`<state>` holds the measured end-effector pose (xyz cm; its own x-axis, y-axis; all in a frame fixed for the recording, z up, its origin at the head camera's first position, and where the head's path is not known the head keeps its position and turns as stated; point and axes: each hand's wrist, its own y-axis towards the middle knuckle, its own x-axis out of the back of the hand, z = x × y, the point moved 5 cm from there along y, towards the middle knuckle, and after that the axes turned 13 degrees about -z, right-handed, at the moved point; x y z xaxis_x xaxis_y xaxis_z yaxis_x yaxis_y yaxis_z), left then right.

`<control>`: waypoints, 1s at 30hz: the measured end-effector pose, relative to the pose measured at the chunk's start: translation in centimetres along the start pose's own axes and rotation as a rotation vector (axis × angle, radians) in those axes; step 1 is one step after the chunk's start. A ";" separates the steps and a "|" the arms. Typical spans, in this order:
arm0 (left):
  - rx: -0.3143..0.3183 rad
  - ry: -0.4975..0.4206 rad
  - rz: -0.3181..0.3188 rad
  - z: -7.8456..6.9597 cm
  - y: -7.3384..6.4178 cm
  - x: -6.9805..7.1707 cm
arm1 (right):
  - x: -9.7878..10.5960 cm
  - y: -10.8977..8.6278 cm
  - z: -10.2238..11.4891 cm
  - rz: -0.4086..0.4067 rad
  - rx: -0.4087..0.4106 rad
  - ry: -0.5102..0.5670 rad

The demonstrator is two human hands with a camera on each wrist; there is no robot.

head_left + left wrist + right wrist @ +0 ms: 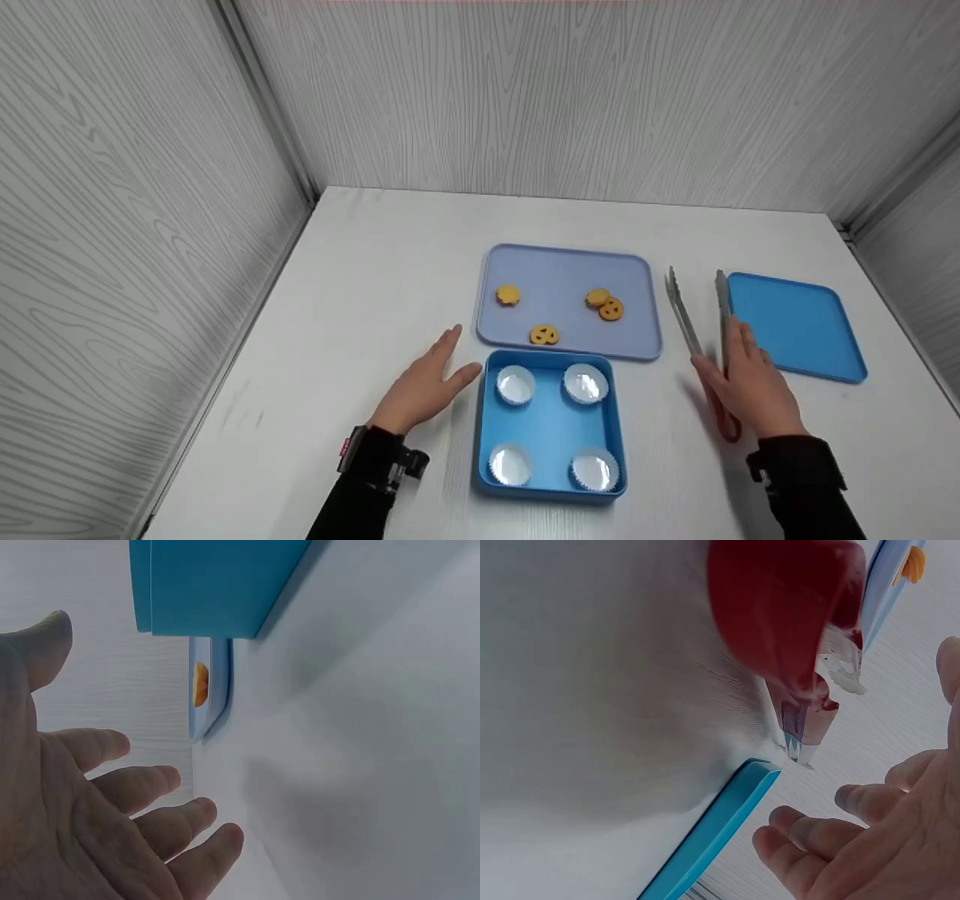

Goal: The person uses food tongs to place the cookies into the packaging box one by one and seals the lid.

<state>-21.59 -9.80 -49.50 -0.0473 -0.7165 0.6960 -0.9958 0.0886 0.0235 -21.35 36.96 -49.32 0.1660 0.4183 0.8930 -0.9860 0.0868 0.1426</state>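
Observation:
My left hand [416,386], fingers straight and thumb spread, is held just left of a deep blue box [551,495], apart from it. In the box's corners sit several white paper baking cups [516,385]. My right hand [757,386] hovers over a pair of metal tongs [682,315] with red handles [780,607]. In the right wrist view its fingers are extended and hold nothing. The tongs lie spread on the table, their tips pointing away. Behind the box, a pale lavender tray [570,262] carries small toy-like cookies, among them a pretzel-shaped one [544,334] and a scalloped one [508,295].
A flat blue tray [799,326] lies at the right, close by the tongs. The white table [360,300] is bounded by wood-grained panels [525,105] at the back and sides.

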 end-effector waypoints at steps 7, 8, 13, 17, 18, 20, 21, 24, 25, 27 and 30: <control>0.039 -0.092 0.056 -0.6 -0.6 -1.0 | -0.1 0.1 -0.1 0.002 -0.009 -0.007; 0.039 -0.102 0.064 -0.6 -0.7 -1.2 | -0.1 0.1 -0.1 0.002 -0.009 -0.009; 0.024 -0.180 0.108 -1.0 -1.1 -1.9 | -0.2 0.1 -0.3 -0.005 -0.009 -0.044; 0.027 -0.251 0.127 -1.2 -1.4 -2.3 | -0.3 0.0 -0.4 -0.018 -0.012 -0.073; 0.029 -0.262 0.128 -1.3 -1.5 -2.5 | -0.3 0.0 -0.4 -0.024 -0.010 -0.081; 0.034 -0.270 0.126 -1.3 -1.5 -2.7 | -0.3 0.0 -0.4 -0.037 -0.001 -0.100; 0.038 -0.268 0.124 -1.3 -1.5 -2.8 | -0.3 0.0 -0.4 -0.041 0.003 -0.108; 0.050 -0.258 0.118 -1.3 -1.5 -3.0 | -0.3 0.1 -0.3 -0.041 0.010 -0.115; 0.050 -0.254 0.115 -1.3 -1.5 -3.1 | -0.4 0.1 -0.2 -0.037 0.009 -0.113; 0.045 -0.257 0.107 -1.3 -1.6 -3.1 | -0.5 0.1 -0.1 -0.023 0.000 -0.105; 0.031 -0.254 0.088 -1.4 -1.6 -3.2 | -0.7 0.2 -0.1 -0.002 -0.014 -0.102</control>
<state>-19.75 -6.74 -50.76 -0.1477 -0.8582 0.4917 -0.9888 0.1393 -0.0540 -21.65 36.76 -49.99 0.1644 0.3238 0.9317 -0.9852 0.1002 0.1390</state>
